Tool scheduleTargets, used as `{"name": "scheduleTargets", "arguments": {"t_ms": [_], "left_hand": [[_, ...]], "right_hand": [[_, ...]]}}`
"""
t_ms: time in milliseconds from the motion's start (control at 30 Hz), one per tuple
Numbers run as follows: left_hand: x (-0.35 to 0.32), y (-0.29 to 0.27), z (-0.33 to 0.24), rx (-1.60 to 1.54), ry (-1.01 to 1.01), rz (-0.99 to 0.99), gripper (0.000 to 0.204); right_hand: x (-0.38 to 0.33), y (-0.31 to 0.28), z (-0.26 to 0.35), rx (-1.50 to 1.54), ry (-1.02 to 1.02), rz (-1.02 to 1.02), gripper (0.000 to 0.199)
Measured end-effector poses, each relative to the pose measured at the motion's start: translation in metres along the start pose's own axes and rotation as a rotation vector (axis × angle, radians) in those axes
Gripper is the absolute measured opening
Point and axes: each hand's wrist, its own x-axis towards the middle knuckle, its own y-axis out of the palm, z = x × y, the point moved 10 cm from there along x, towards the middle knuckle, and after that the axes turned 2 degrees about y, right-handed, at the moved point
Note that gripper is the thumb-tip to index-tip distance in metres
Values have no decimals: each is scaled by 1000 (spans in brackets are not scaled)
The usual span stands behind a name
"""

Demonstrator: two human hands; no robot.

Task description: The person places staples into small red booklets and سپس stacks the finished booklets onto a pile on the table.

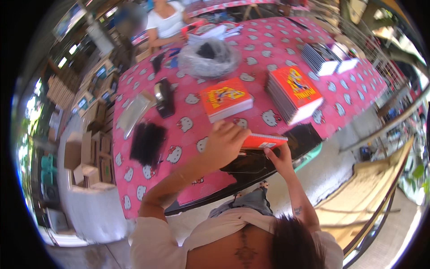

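A thin red notebook is held between my two hands above the table's near edge. My left hand grips its left end with curled fingers. At its right end, my right hand pinches it with the thumb on the near side. Just beyond the notebook lies a short stack of red and yellow notebooks. A taller stack of the same kind stands to its right.
The table has a pink patterned cover. At left lie a black tape dispenser, clear plastic sleeves and a black bundle. A plastic bag and dark-covered books are farther back. Cardboard boxes stand left; a person sits opposite.
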Motion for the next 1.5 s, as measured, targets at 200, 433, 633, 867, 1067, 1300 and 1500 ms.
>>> {"name": "scheduleTargets", "arguments": {"t_ms": [200,433,633,867,1067,1300,1500], "left_hand": [[-103,15,41,-64,-499,-354,46],[-228,93,148,-380,-1259,92,41],[-318,31,245,398,-1028,40,18],[-157,-8,117,-68,-673,-275,20],[-137,9,68,-307,-641,-258,20],[-143,16,75,-415,-723,-384,19],[-141,13,71,-337,-720,-423,16]], "right_hand": [[-5,28,-12,354,110,-72,67],[13,26,-48,197,86,89,70],[24,31,-7,245,117,156,78],[21,103,146,-621,-511,281,38],[39,147,100,-662,-428,306,17],[42,146,105,-604,-453,261,12],[44,146,106,-588,-439,258,12]]}}
